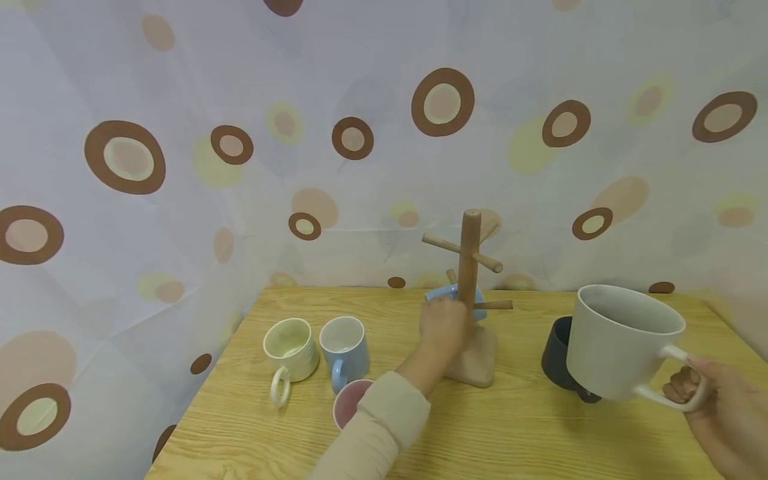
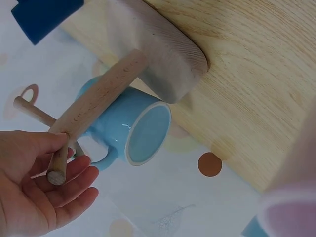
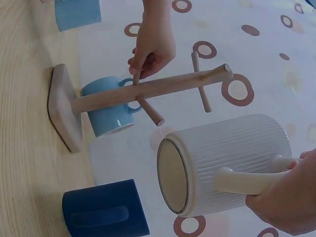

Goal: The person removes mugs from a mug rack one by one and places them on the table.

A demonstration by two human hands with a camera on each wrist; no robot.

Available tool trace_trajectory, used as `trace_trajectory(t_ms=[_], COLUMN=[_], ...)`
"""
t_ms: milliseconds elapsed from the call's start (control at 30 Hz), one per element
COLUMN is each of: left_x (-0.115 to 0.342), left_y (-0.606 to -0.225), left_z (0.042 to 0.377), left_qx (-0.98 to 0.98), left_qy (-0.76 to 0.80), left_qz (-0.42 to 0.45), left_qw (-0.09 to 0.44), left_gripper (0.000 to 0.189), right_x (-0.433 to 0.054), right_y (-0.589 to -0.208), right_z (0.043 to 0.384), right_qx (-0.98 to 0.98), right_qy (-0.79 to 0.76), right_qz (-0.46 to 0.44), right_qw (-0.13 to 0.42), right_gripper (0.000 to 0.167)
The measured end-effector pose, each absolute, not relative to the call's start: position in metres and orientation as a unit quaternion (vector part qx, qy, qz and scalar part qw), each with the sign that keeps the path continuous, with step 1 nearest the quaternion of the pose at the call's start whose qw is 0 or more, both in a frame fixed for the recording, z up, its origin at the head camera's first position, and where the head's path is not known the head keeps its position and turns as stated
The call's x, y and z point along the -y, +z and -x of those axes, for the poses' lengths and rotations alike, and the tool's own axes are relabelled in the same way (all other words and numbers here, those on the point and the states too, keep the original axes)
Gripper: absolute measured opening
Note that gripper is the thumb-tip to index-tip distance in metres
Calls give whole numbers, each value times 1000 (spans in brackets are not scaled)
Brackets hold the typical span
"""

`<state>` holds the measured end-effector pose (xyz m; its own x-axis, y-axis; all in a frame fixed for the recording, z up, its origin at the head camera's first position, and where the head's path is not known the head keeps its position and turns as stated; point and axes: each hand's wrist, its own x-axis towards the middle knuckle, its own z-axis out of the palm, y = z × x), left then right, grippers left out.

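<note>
My left hand (image 1: 444,325) grips a lower peg of the wooden mug tree (image 1: 471,235), thumb and fingers around it in the left wrist view. Behind the post, a light blue mug (image 2: 121,121) hangs by its handle from the tree, partly hidden in the head view. On the right, my right hand (image 1: 725,403) holds a large white mug (image 1: 618,350) by its handle, raised off the table. Fine vertical ribs show on this mug in the right wrist view. Its bottom faces the tree's side there, apart from the pegs.
A dark blue mug (image 1: 555,357) stands behind the white one, partly covered by it. At left are a pale green-yellow mug (image 1: 300,357), another light blue mug (image 1: 352,357) and a pink mug (image 1: 350,405), partly behind my left sleeve. A patterned cloth (image 1: 384,180) backs the wooden table (image 1: 510,433).
</note>
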<state>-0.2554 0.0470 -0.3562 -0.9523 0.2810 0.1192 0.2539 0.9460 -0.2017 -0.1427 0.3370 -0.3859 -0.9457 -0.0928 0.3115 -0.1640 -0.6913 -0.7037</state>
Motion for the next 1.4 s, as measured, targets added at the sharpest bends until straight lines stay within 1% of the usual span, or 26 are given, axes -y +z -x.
trace_trajectory(t_ms=[67,233,400,467,533,600,733,867,967,1200,1300,1400], left_x=[-47,-49,-55,-57,-58,-59,-60,-59,-56,-48,-46,-45], left_y=[-355,-348,-341,-340,-340,-340,-344,-353,-362,-384,-394,-403], left_z=[255,252,248,246,244,242,241,240,239,240,244,249], left_qx=[983,980,976,976,974,976,983,983,973,923,898,874], left_qy=[102,118,142,146,150,145,127,119,130,98,63,31], left_qz=[135,144,149,147,143,127,94,83,87,95,93,98], left_qw=[71,73,66,71,87,98,99,113,170,359,424,476], left_gripper=[22,22,34,39,42,43,41,32,27,24,27,26], right_x=[-340,-347,-358,-362,-366,-368,-372,-378,-382,-391,-394,-396], right_y=[-385,-387,-395,-398,-400,-401,-403,-407,-410,-418,-421,-423], right_z=[143,145,151,152,153,154,156,158,160,163,165,166], right_qx=[386,369,347,342,344,347,336,327,325,295,286,282], right_qy=[909,917,922,924,923,923,927,929,929,938,939,940], right_qz=[-152,-138,-151,-150,-149,-142,-137,-136,-138,-150,-157,-160], right_qw=[32,63,77,81,86,91,94,105,112,106,105,106], right_gripper=[45,52,55,54,54,53,51,51,52,52,51,50])
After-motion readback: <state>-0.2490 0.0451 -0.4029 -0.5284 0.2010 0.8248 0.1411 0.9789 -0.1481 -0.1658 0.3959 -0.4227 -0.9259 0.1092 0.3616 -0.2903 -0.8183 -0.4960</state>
